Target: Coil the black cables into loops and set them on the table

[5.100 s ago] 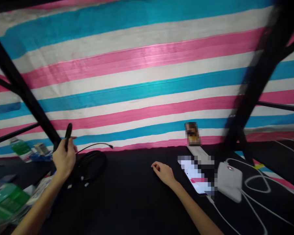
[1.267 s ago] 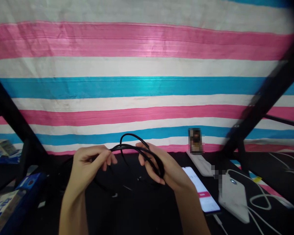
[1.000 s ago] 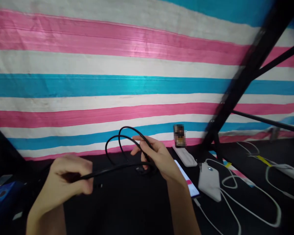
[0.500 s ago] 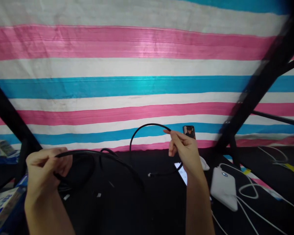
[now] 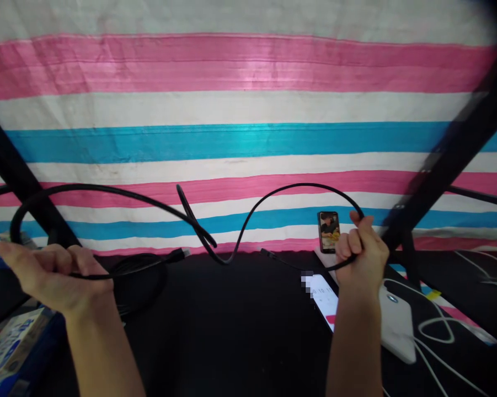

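A black cable (image 5: pixel 78 187) is stretched in wavy loops between my two hands, raised above the dark table. My left hand (image 5: pixel 62 273) is closed round one part of it, and a plug end (image 5: pixel 176 255) with a light metal tip sticks out to the right. On the other side my right hand (image 5: pixel 363 248) grips the cable in a fist. The cable's other plug end (image 5: pixel 267 253) points left from that fist. Between the hands the cable twists and crosses itself near the middle.
A coiled black cable (image 5: pixel 149 292) lies behind my left wrist. Near my right forearm are a lit phone (image 5: pixel 325 300), a small upright screen (image 5: pixel 328 231) and a white power bank (image 5: pixel 397 325) with white cords. Blue-and-white boxes (image 5: pixel 14 347) stand left; a striped sheet (image 5: pixel 248 138) hangs behind.
My hands have moved farther apart, the right one up and to the right. The cable has spread into wider loops, and the left plug end has come into view.
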Motion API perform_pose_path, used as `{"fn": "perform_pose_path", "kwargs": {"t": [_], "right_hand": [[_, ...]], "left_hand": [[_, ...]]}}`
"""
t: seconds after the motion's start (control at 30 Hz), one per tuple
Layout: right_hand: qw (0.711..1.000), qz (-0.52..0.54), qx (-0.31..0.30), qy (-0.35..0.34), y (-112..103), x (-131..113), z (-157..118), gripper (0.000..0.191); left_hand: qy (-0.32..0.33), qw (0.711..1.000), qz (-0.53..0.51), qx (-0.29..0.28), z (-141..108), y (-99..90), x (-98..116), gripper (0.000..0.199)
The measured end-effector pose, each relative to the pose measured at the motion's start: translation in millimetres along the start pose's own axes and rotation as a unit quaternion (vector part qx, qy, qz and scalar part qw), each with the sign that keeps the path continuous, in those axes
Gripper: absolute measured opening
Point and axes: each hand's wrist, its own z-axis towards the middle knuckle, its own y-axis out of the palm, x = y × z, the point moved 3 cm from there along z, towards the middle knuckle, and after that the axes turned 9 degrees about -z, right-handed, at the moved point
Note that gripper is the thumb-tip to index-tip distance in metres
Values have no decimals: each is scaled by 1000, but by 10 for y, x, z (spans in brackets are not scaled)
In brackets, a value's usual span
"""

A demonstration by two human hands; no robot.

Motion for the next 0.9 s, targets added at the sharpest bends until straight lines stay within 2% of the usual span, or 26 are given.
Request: {"fn": "perform_pose_path", "kwargs": {"t": [0.1, 0.2, 0.27, 0.33, 0.43, 0.53, 0.6, 0.67, 0.73, 0.9], "right_hand": [[989, -42, -139, 42, 229, 34, -132, 28], [944, -94, -295, 115, 568, 130, -404, 30], [908, -94, -374, 165, 773, 236, -594, 30], [876, -76, -429, 208, 926, 355, -739, 32], [826, -65, -502, 251, 1042, 483, -868, 36], [775, -47, -573, 264, 1054, 453, -936, 42], [755, -29, -601, 260, 1034, 362, -960, 45], [752, -35, -610, 248, 1013, 278, -966, 47], [767, -53, -595, 235, 1001, 237, -950, 48], [854, -39, -488, 175, 991, 260, -843, 43]], "left_hand": [[1, 996, -67, -61, -123, 167, 80, 60], [8, 992, -66, -110, -349, 411, 165, 58], [-18, 986, -87, -138, -502, 531, 166, 55], [-36, 975, -103, -194, -626, 600, 137, 53], [-54, 960, -83, -263, -731, 608, 71, 50], [-80, 961, -34, -264, -757, 570, 25, 48], [-79, 961, -10, -266, -766, 564, 27, 46], [-70, 962, 1, -265, -772, 563, 43, 45], [-67, 959, -4, -277, -772, 560, 60, 46], [-49, 906, 2, -420, -713, 518, 132, 38]]}}
